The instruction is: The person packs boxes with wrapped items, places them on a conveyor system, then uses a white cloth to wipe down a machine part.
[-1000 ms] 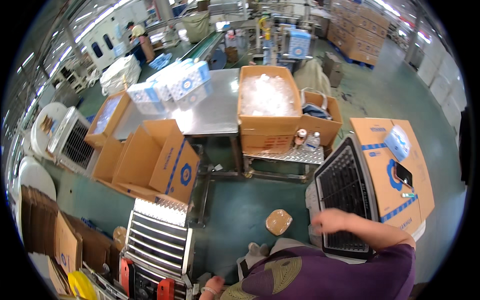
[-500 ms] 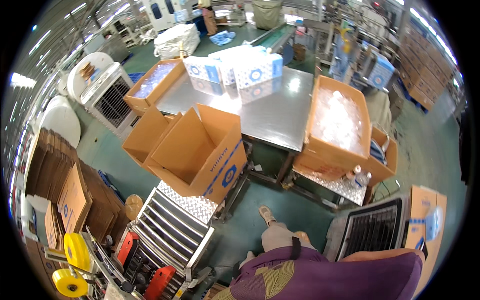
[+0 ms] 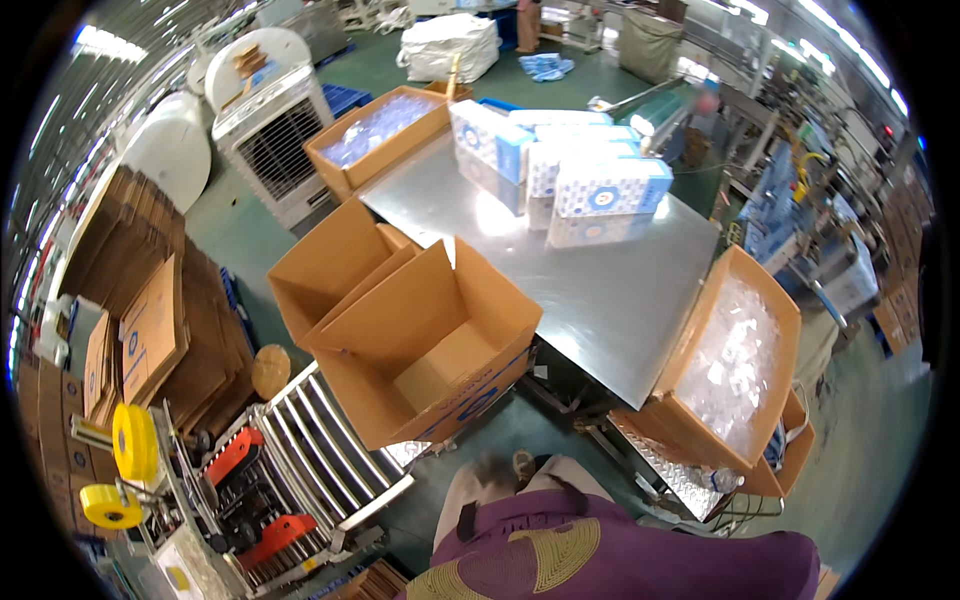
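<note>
Neither of my hands shows clearly; only my purple clothing (image 3: 680, 535) and legs are at the lower edge. Between my knees is a dark blurred shape (image 3: 493, 470) that I cannot make out, beside a shoe (image 3: 523, 465). Ahead to my left stands an open cardboard box (image 3: 440, 350) with its inside visible, by the end of a roller conveyor (image 3: 330, 430). A second open box (image 3: 325, 265) adjoins its far left side. On the steel table (image 3: 610, 310) stand several white and blue packs (image 3: 612, 188).
A carton of clear plastic (image 3: 735, 360) stands at the table's right, another carton (image 3: 380, 135) at its far left. Flattened boxes (image 3: 150, 320) are stacked left. A machine with yellow tape rolls (image 3: 135, 440) sits lower left. An air cooler (image 3: 275, 145) stands behind.
My view has swung to the right and come closer to the table, showing more inside the open box. My arm at the lower right has left view. The packs stand as before.
</note>
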Motion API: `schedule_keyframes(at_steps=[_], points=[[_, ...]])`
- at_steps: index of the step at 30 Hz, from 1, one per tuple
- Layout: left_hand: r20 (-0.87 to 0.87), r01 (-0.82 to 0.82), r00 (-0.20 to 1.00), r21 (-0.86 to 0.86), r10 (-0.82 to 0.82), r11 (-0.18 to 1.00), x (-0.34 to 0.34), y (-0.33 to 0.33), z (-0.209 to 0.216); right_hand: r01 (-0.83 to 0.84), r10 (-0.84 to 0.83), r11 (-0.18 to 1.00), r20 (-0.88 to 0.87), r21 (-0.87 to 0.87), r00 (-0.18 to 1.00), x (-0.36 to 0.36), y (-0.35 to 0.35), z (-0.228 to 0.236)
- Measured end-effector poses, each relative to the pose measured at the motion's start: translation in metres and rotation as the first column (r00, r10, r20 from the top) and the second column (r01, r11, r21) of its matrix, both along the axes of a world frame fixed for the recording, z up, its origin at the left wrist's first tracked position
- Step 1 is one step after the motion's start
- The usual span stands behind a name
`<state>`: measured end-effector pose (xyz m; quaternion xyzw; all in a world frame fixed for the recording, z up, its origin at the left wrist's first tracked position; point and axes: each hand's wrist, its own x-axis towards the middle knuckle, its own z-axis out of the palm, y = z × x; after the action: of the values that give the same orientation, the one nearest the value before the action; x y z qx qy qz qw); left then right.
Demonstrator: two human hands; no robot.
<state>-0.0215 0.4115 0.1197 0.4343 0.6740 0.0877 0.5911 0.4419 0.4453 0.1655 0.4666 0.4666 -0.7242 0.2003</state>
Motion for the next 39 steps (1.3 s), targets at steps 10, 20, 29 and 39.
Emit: schedule_keyframes(at_steps=[10,20,29,39], points=[[0.024,-0.104,0.994,-0.051,0.105,0.993,-0.018,0.039,0.009,-0.071,0.071,0.995,-0.002,-0.065,0.997,-0.015,0.082,0.02],[0.079,0.034,0.996,-0.032,-0.032,0.999,-0.042,0.161,0.005,-0.395,0.369,0.863,-0.14,-0.315,0.919,-0.025,0.209,0.055],[0.126,0.072,0.99,-0.058,-0.064,0.996,-0.027,0.264,0.049,-0.461,0.023,0.269,0.473,0.846,0.881,-0.023,0.538,0.118],[0.144,0.021,0.989,0.103,-0.036,0.994,-0.022,0.34,0.16,-0.486,-0.52,-0.053,0.392,0.872,0.759,-0.006,0.699,0.022]])
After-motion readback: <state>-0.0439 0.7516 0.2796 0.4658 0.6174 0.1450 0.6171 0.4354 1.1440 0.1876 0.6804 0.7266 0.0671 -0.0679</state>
